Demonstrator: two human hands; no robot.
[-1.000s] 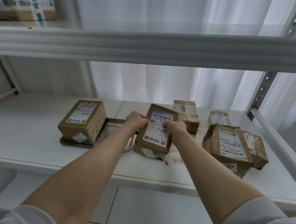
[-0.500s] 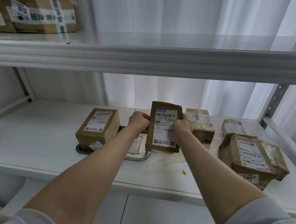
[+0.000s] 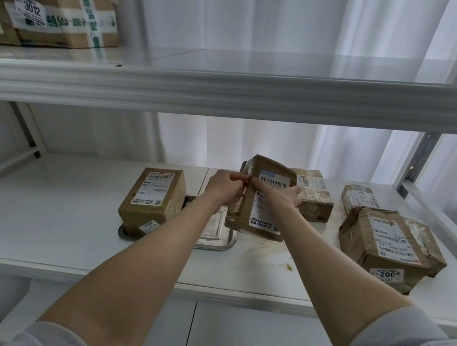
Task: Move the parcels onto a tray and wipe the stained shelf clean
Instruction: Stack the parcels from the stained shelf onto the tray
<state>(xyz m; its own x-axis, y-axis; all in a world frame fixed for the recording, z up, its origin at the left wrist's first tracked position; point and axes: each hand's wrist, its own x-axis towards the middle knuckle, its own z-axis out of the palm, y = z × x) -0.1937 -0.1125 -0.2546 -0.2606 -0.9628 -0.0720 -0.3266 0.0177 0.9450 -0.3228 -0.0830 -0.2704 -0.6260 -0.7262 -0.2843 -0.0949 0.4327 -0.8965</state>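
**Parcel held above the tray's edge**

Head view: both hands grip one brown parcel (image 3: 262,198), tilted and lifted off the shelf (image 3: 65,225). The left hand (image 3: 226,186) clasps its left edge; the right hand (image 3: 284,196) holds its right side. It hangs over the right end of the metal tray (image 3: 216,234), where another parcel (image 3: 153,198) sits. Brown stains (image 3: 277,254) mark the shelf just beside the tray.

On the shelf (image 3: 34,232), 1 parcel (image 3: 153,198) sits on the tray's (image 3: 216,237) left end, a held parcel (image 3: 262,198) hangs over the tray's right edge, and 4 parcels (image 3: 382,243) lie right of the tray.
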